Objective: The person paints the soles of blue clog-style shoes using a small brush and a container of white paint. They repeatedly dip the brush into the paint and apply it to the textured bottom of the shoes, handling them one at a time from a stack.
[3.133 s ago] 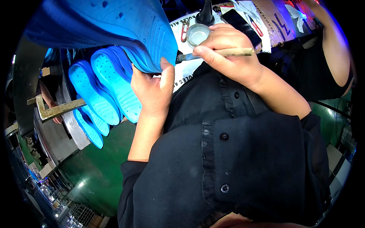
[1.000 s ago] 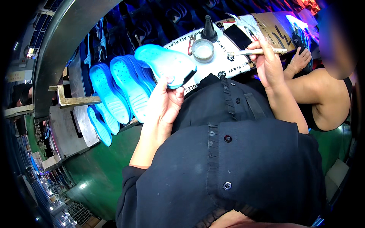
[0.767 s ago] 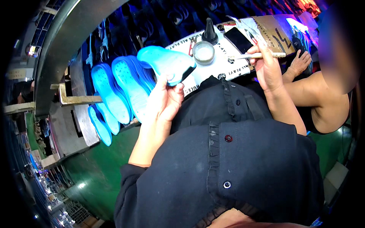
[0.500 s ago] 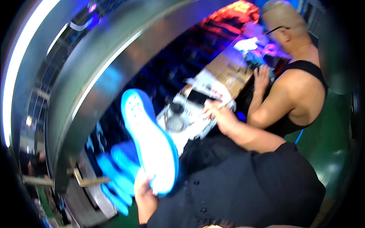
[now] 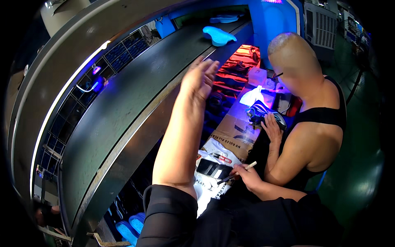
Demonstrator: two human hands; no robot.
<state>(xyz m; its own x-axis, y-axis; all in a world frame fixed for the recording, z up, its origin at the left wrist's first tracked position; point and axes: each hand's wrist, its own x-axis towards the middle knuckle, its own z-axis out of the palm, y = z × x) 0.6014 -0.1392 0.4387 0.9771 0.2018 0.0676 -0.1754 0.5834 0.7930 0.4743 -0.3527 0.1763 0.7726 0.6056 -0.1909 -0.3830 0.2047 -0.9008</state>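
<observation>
My left arm reaches forward to the conveyor belt. At the belt's near edge my left hand is open and empty, its fingers loosely bent and slightly blurred. Beyond the fingertips, apart from them, a bright blue shoe sole lies on the belt. Closer to my body, my right hand grips a brush with a pale handle; its dark end points down over a white plastic bag. On that bag sits a flat black piece with white stripes.
A co-worker stands at my right, one hand on a dark shoe under violet light. A cardboard sheet covers the bench before them. More blue soles are low at the left. Another blue sole lies farther along the belt.
My left hand has let go of the blue-and-white sole it held near my body and has moved up and forward to the belt. The view has shifted, and my right hand stays over the bag.
</observation>
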